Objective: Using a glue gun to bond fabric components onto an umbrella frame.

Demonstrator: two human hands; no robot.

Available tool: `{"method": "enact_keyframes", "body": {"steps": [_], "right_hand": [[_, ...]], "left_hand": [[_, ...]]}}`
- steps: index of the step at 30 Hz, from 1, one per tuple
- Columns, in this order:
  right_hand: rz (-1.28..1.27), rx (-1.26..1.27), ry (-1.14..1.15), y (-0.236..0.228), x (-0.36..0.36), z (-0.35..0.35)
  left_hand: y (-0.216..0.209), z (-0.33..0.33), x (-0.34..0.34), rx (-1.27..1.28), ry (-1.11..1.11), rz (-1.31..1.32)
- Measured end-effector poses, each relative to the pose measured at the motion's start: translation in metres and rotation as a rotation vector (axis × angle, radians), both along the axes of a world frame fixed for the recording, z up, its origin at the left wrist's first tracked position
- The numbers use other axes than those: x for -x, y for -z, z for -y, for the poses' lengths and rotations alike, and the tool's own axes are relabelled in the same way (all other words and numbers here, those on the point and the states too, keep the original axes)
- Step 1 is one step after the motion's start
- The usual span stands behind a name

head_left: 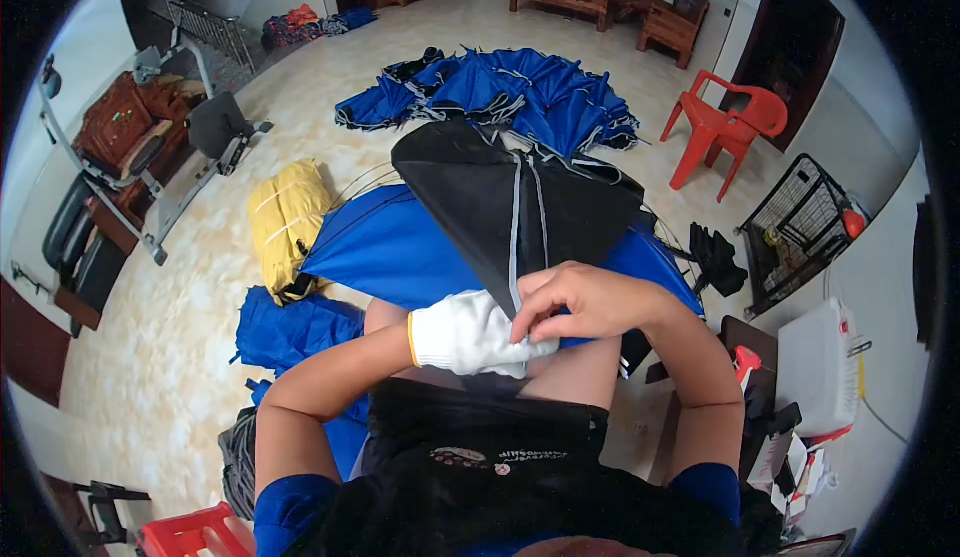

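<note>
Across my lap lies a large panel of black fabric (455, 192) with pale grey trim. It narrows to a point toward me, and blue fabric (385, 242) spreads out under it on both sides. My left hand (465, 335), in a white knit glove with a yellow cuff edge, is closed at the narrow end of the black fabric. My bare right hand (575, 302) bends over it from the other side, fingers curled against the glove and the fabric's tip. Exactly what the fingertips pinch is hidden.
Beyond the panel, a heap of blue fabric (560, 92) with grey edging covers the floor. To the left are a yellow bundle (285, 212) and folded blue cloth (290, 332). A red plastic chair (725, 127), a black wire cage (800, 227) and a white box (815, 367) stand right.
</note>
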State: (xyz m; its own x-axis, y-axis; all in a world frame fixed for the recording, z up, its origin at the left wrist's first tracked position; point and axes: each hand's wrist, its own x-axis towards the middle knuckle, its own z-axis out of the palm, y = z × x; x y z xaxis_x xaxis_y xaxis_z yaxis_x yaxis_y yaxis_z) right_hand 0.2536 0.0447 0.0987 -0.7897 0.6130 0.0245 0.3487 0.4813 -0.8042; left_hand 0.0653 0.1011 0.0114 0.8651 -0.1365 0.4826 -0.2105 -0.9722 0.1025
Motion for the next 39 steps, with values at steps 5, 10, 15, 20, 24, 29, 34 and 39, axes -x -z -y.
{"method": "enact_keyframes", "body": {"steps": [5, 10, 15, 20, 24, 29, 34, 39], "right_hand": [[0.034, -0.387, 0.08, 0.02, 0.003, 0.009], [0.104, -0.817, 0.23, 0.022, 0.011, 0.027], [0.16, -1.055, 0.275, 0.026, 0.02, 0.026], [0.136, -1.071, 0.285, 0.027, 0.023, 0.026], [0.197, -1.213, 0.303, 0.027, 0.031, 0.031], [0.334, -1.387, 0.236, 0.028, 0.035, 0.034], [0.429, -1.41, 0.134, 0.03, 0.04, 0.031], [0.118, -0.585, 0.168, 0.042, 0.002, -0.004]], "left_hand": [[0.002, -0.007, 0.011, -0.091, -0.259, -0.075], [-0.001, 0.002, 0.011, -0.064, -0.58, 0.229], [0.006, 0.005, 0.015, 0.019, -0.693, 0.24], [0.002, 0.004, 0.016, 0.05, -0.7, 0.256], [0.008, 0.004, 0.017, 0.035, -0.704, 0.29], [0.008, 0.006, 0.016, 0.054, -0.718, 0.282], [0.016, 0.008, 0.023, 0.014, -0.697, 0.307], [0.02, 0.012, 0.039, -0.105, -0.655, 0.288]]}}
